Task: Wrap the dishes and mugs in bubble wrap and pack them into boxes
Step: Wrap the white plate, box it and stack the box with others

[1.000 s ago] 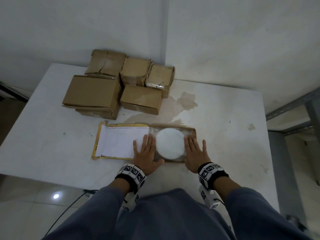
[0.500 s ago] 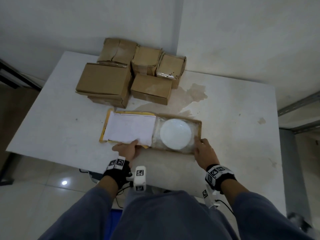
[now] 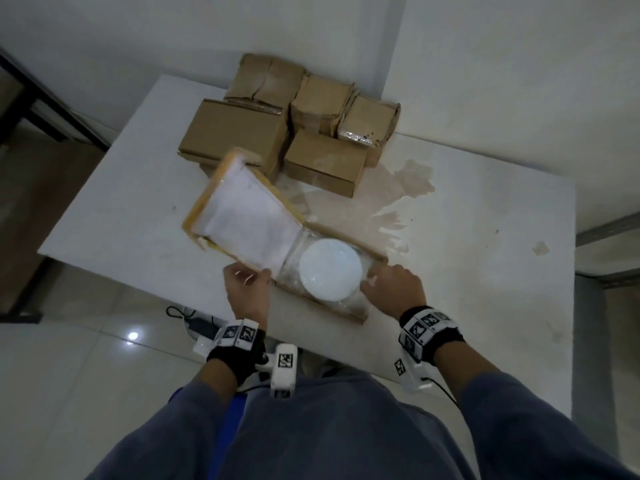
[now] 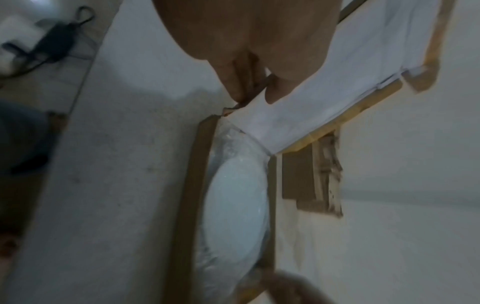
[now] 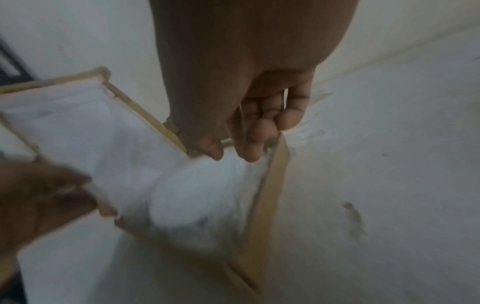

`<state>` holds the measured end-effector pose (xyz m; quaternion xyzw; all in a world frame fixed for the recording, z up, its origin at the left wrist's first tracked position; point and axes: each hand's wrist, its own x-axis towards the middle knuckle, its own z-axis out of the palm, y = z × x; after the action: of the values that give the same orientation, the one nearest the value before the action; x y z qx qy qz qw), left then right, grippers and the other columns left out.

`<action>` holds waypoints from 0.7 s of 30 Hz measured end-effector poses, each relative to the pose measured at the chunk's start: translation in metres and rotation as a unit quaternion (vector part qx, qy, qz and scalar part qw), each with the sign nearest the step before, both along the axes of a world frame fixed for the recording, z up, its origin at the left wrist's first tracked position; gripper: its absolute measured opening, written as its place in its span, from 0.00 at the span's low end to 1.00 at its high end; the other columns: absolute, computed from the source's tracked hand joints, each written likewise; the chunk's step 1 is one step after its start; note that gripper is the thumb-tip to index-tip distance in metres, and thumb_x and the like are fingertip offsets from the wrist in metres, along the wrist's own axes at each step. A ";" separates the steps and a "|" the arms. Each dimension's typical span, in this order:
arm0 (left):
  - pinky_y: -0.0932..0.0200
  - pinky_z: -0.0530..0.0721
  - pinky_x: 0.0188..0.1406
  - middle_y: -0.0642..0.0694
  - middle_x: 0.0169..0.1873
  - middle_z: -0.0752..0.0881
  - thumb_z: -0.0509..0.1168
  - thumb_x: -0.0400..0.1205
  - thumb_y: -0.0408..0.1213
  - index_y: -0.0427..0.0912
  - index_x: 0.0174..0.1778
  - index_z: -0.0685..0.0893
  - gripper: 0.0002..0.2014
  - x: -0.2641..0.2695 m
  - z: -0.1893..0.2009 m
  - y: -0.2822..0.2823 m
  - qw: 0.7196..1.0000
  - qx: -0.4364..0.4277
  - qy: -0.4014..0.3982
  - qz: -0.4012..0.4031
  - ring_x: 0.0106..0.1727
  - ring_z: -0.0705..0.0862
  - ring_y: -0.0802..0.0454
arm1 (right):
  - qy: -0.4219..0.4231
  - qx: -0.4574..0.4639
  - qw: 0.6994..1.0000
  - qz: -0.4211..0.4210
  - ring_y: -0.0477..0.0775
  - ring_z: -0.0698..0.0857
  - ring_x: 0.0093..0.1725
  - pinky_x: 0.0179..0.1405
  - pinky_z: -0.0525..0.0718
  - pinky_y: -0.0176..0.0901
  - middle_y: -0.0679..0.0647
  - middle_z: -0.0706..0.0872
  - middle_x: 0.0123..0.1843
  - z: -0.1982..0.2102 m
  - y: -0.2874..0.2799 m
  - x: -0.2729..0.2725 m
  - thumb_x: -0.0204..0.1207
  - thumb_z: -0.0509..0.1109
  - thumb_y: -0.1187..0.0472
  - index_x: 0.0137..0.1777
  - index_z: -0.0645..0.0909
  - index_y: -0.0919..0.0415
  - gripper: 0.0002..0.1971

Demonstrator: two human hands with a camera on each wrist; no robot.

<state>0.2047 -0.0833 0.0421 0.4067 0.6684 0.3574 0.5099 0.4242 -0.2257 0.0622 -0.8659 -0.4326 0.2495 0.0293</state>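
A white plate (image 3: 330,270) wrapped in clear bubble wrap lies in a shallow open cardboard box (image 3: 375,256) near the table's front edge. The box's lid (image 3: 247,220), lined in white, is hinged on the left and stands tilted up off the table. My left hand (image 3: 256,275) pinches the lid's near edge, thumb on the white lining (image 4: 324,78) and fingers (image 4: 233,76) under it. My right hand (image 3: 372,282) has its fingers curled at the box's right wall (image 5: 275,185). The plate (image 4: 239,205) fills most of the box.
Several closed cardboard boxes (image 3: 235,133) are stacked at the back of the white table (image 3: 485,271), against the wall. A brown stain (image 3: 408,178) marks the tabletop behind the open box. A cable and adapter (image 3: 197,325) lie on the floor below the left.
Both hands left their flat rest beside the plate. The left hand took the lid's near edge and raised the lid off the table. The right hand went to the box's right side.
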 end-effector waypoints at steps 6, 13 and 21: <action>0.36 0.87 0.57 0.42 0.40 0.88 0.74 0.60 0.51 0.51 0.41 0.75 0.20 0.009 -0.004 -0.021 0.984 -0.145 0.028 -0.101 0.51 0.88 0.35 | 0.322 0.260 0.898 -0.146 0.52 0.87 0.51 0.52 0.85 0.39 0.51 0.88 0.52 0.044 0.062 0.016 0.85 0.63 0.46 0.59 0.84 0.52 0.14; 0.39 0.84 0.64 0.32 0.61 0.84 0.69 0.73 0.32 0.38 0.73 0.72 0.30 0.019 0.008 -0.028 0.976 -0.169 0.009 -0.138 0.60 0.85 0.33 | 0.522 0.251 0.800 -0.156 0.55 0.89 0.55 0.56 0.88 0.50 0.54 0.89 0.58 0.102 0.092 0.020 0.77 0.60 0.30 0.63 0.86 0.54 0.31; 0.42 0.87 0.57 0.43 0.53 0.90 0.76 0.63 0.49 0.43 0.63 0.80 0.32 0.010 0.011 -0.008 0.919 -0.100 0.197 -0.327 0.55 0.88 0.42 | 0.486 0.218 0.834 -0.142 0.55 0.84 0.41 0.41 0.82 0.47 0.57 0.83 0.40 0.090 0.068 0.026 0.76 0.76 0.67 0.51 0.84 0.70 0.08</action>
<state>0.2150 -0.0916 0.0526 0.6116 0.6175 0.0147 0.4945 0.4506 -0.1577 0.1526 -0.6558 -0.2784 0.5310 0.4588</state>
